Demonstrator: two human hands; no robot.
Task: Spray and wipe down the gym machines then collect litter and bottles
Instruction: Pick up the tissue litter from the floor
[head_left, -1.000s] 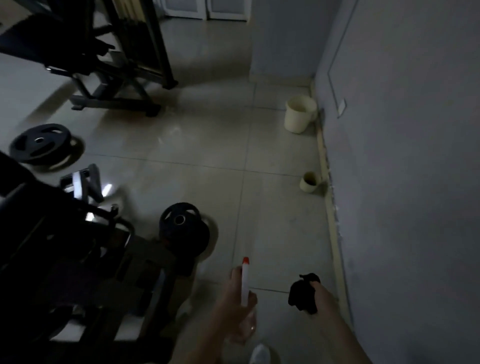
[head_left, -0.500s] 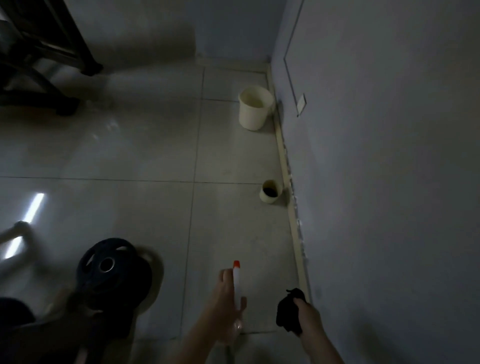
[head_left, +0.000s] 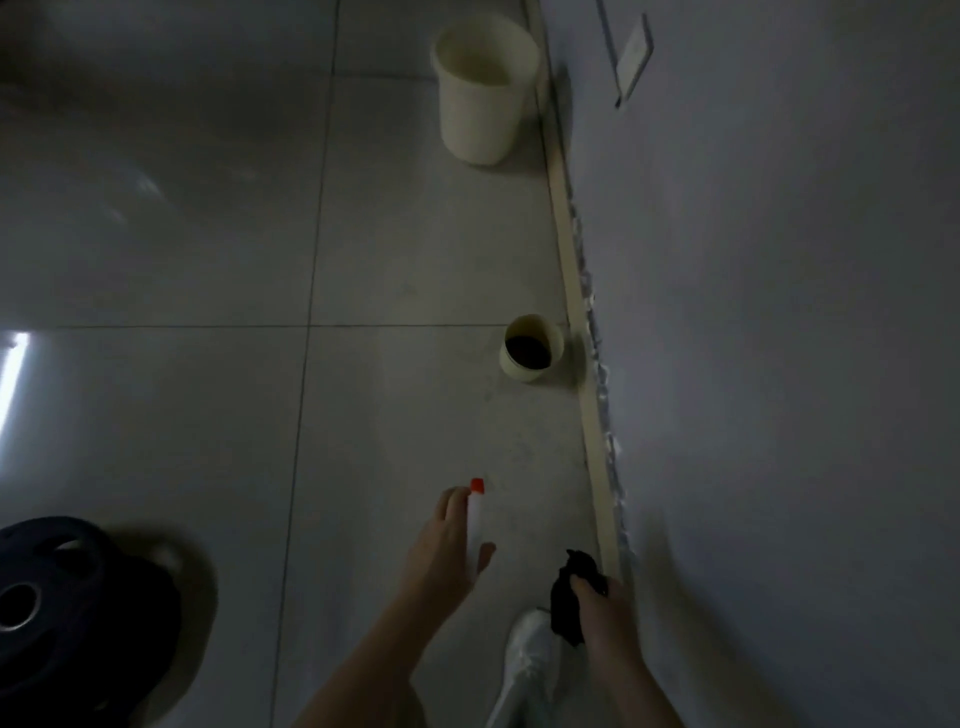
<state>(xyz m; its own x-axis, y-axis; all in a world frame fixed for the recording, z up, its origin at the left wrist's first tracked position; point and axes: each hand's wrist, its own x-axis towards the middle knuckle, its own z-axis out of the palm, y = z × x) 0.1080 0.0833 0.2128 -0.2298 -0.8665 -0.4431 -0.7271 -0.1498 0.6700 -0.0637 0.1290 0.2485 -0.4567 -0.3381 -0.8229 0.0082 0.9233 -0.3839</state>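
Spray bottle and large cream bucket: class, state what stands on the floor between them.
In the head view, a small cream tub with dark contents stands between the large cream bucket and the spray bottle, nearer the wall; otherwise bare tile.

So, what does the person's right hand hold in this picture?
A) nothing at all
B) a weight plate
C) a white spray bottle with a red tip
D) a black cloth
D: the right hand grips the black cloth, while the left hand holds the spray bottle.
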